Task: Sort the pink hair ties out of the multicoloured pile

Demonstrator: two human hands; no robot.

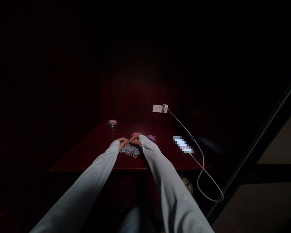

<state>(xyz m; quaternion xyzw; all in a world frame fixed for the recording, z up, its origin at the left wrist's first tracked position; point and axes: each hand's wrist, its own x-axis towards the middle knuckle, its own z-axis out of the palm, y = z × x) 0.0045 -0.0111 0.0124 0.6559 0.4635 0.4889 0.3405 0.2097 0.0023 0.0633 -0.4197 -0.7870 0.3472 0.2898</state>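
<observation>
A loose pile of small coloured rings [130,150], in green, purple and blue, lies near the front of the dark red table [87,157]. My left hand [122,141] is over the pile's left back edge, its fingers closed at the tips. Just right of it, my right hand [135,140] has its fingers pinched too, and the fingertips of both hands nearly meet. What they hold is too small to make out. Behind my right hand lies a small pink heap [136,133], and a purple heap [151,137] is to its right.
A round clear container [112,123] stands at the back left. On the right a lit phone [183,144] lies with a white cable [203,158] looping past the table edge to a wall socket [157,108].
</observation>
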